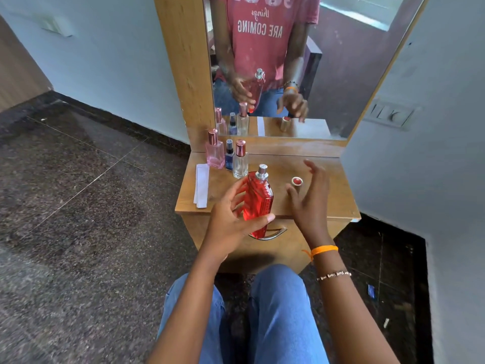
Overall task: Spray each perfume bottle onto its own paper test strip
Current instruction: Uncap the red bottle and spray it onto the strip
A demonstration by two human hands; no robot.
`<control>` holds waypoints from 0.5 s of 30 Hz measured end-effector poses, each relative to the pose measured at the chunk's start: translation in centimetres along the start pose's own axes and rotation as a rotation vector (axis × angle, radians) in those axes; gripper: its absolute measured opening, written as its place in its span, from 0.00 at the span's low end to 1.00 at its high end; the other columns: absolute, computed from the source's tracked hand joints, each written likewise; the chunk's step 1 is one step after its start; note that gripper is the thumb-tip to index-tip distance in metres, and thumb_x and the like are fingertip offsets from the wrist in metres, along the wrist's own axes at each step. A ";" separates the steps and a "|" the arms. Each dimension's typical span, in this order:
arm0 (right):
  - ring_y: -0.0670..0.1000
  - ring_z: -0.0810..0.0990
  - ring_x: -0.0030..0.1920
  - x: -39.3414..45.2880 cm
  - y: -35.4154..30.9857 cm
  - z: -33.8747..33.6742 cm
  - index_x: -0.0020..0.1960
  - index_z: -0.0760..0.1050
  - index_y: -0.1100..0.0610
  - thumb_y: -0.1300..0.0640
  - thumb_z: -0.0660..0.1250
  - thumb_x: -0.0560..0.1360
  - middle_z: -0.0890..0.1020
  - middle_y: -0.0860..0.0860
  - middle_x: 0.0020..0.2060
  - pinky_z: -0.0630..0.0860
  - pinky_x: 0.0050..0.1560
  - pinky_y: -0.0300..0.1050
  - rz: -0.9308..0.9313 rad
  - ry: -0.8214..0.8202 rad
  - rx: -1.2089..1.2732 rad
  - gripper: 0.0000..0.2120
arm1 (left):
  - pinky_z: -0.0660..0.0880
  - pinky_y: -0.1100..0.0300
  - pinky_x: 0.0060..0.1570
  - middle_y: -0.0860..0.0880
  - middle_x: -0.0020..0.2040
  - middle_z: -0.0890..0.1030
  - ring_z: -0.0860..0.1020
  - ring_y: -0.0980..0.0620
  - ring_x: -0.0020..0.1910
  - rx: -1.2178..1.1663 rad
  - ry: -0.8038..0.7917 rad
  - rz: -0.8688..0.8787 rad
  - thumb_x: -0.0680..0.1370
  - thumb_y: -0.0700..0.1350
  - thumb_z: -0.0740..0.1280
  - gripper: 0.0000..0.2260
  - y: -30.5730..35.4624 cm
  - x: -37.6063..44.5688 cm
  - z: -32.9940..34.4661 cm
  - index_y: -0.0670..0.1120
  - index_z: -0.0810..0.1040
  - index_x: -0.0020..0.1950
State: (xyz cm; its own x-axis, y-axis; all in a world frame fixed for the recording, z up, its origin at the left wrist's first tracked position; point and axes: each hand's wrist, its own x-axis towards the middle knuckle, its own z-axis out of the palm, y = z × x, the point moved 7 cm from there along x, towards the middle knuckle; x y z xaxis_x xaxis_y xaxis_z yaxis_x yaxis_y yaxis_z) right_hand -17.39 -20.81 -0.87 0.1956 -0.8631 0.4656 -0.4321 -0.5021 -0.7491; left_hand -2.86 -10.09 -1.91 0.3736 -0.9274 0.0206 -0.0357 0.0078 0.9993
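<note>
My left hand [231, 222] grips a tall red perfume bottle [258, 198] above the front edge of the wooden dresser top [322, 203]. The bottle's silver nozzle is bare. Its gold cap [296, 181] stands on the wood to the right. My right hand [311, 195] hovers just right of the cap with fingers spread, holding nothing. At the back left stand a pink bottle [214, 151], a small blue bottle [229, 155] and a clear bottle [240, 160]. A stack of white paper test strips [201, 185] lies at the left edge.
A mirror [341, 74] in a wooden frame rises behind the dresser and reflects the bottles and my hands. A metal drawer handle [273, 233] sits below the top. White walls close in on both sides. My knees in blue jeans are just in front.
</note>
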 end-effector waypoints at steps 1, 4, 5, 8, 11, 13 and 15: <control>0.52 0.70 0.61 -0.3 -1.1 -0.6 0.65 0.67 0.59 0.59 0.66 0.74 0.72 0.55 0.61 0.67 0.64 0.46 -0.007 0.020 0.068 0.21 | 0.72 0.60 0.61 0.53 0.60 0.79 0.76 0.57 0.62 0.014 -0.004 0.007 0.59 0.49 0.79 0.38 0.1 0.2 0.1 0.56 0.70 0.67; 0.45 0.72 0.62 -1.6 -4.2 -0.5 0.67 0.66 0.55 0.49 0.61 0.75 0.73 0.50 0.62 0.70 0.61 0.37 0.059 -0.181 0.440 0.22 | 0.73 0.59 0.61 0.53 0.61 0.79 0.76 0.56 0.62 0.039 -0.038 0.033 0.60 0.51 0.79 0.39 0.7 0.6 0.5 0.56 0.69 0.69; 0.44 0.73 0.63 -2.2 -5.1 0.0 0.69 0.65 0.55 0.47 0.61 0.75 0.73 0.51 0.63 0.70 0.60 0.36 0.076 -0.293 0.559 0.25 | 0.73 0.60 0.60 0.53 0.61 0.79 0.76 0.56 0.62 0.028 -0.047 0.042 0.60 0.51 0.79 0.38 1.0 0.7 0.7 0.56 0.69 0.69; 0.51 0.67 0.70 -3.4 -5.8 1.7 0.73 0.60 0.51 0.37 0.61 0.75 0.69 0.52 0.70 0.64 0.70 0.53 0.126 -0.498 0.769 0.32 | 0.75 0.64 0.55 0.50 0.60 0.80 0.78 0.57 0.59 -0.021 -0.040 0.056 0.60 0.50 0.79 0.38 1.7 1.0 1.1 0.51 0.70 0.67; 0.58 0.63 0.73 -4.0 -5.5 2.9 0.75 0.57 0.51 0.36 0.65 0.72 0.65 0.56 0.72 0.57 0.73 0.64 0.259 -0.543 0.945 0.38 | 0.76 0.67 0.50 0.56 0.55 0.79 0.78 0.62 0.55 0.033 -0.013 0.062 0.60 0.54 0.80 0.34 2.4 0.8 1.4 0.55 0.71 0.62; 0.61 0.65 0.71 -4.2 -5.2 3.0 0.75 0.56 0.53 0.38 0.69 0.70 0.67 0.59 0.71 0.59 0.72 0.65 0.360 -0.513 1.040 0.41 | 0.77 0.65 0.51 0.57 0.54 0.80 0.78 0.62 0.54 0.128 -0.002 0.060 0.60 0.61 0.75 0.31 2.7 0.8 1.4 0.56 0.72 0.61; 0.60 0.69 0.69 -4.4 -4.4 3.0 0.75 0.58 0.55 0.38 0.72 0.67 0.69 0.60 0.70 0.65 0.69 0.63 0.488 -0.485 1.115 0.45 | 0.77 0.63 0.52 0.56 0.54 0.78 0.78 0.60 0.54 0.211 -0.003 0.074 0.63 0.67 0.70 0.28 2.9 0.8 1.1 0.57 0.75 0.59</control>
State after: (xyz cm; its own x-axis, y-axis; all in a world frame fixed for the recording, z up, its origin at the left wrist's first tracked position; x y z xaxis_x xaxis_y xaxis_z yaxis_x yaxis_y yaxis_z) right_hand -13.72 -14.96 -1.02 0.6230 -0.7822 -0.0031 0.3628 0.2925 -0.8848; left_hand -3.67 -11.25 1.00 0.3604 -0.9282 0.0929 -0.2557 -0.0025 0.9667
